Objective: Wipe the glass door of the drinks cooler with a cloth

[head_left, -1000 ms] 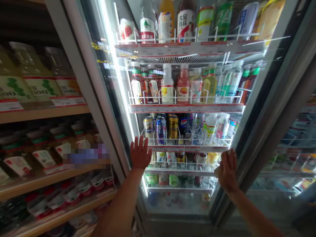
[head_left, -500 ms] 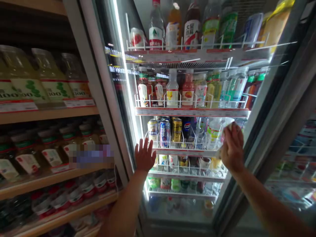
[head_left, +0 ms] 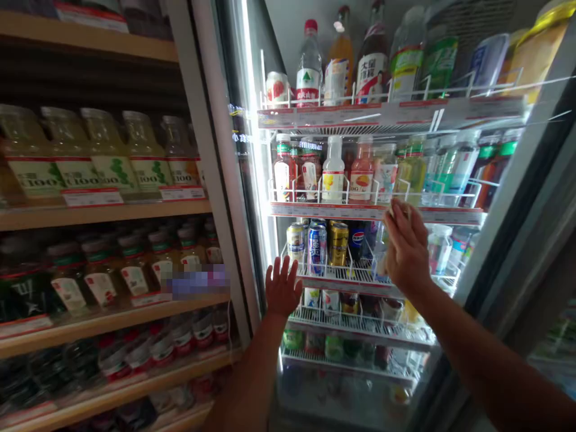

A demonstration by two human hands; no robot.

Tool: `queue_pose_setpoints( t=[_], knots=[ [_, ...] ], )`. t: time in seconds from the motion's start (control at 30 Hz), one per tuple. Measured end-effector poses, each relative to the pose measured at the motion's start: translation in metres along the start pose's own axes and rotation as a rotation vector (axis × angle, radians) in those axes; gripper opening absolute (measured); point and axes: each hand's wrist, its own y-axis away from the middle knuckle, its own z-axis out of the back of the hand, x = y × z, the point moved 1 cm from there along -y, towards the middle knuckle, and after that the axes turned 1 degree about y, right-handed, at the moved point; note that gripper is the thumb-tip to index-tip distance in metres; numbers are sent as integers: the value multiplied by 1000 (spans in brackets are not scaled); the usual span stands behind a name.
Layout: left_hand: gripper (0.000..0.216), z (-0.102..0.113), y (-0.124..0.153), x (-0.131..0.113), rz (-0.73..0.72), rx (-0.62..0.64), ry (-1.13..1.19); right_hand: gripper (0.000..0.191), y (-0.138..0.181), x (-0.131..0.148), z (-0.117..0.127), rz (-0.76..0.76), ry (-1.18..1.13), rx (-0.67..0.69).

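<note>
My left hand [head_left: 282,289] lies flat with fingers spread on the glass door [head_left: 360,252] of a lit drinks cooler, low at its left side, in front of the cans [head_left: 317,246]. My right hand [head_left: 406,247] presses against the same glass further right and higher. Under its fingertips a small pale wad, perhaps a cloth [head_left: 398,210], shows at the level of the price strip [head_left: 373,211]. Behind the glass stand rows of bottles [head_left: 333,174] on wire shelves.
To the left, open wooden shelves [head_left: 103,215] carry several rows of bottled drinks with price tags. The cooler's grey frame [head_left: 211,168] separates them from the door. A second cooler door [head_left: 558,336] is at the far right.
My right hand has slid up and to the left across the glass, from the lower right corner to the second price strip. My left hand stays flat on the glass. The view has shifted.
</note>
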Motion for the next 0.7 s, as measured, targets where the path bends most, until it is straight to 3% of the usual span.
queue_pose_setpoints(
  t=[0.17, 0.23, 0.37, 0.57, 0.7],
  knots=[
    [67, 0, 2, 1, 5, 13, 1, 79, 23, 36, -20, 317, -63, 337],
    [66, -1, 3, 1, 14, 21, 4, 80, 14, 38, -23, 273, -47, 296],
    [65, -1, 4, 1, 16, 15, 17, 78, -16, 37, -25, 110, -19, 38],
    [62, -2, 4, 2, -3, 6, 4, 81, -7, 65, -39, 377, -71, 336],
    [57, 0, 4, -1, -2, 12, -38, 80, -37, 60, -35, 183, -26, 148]
  ],
)
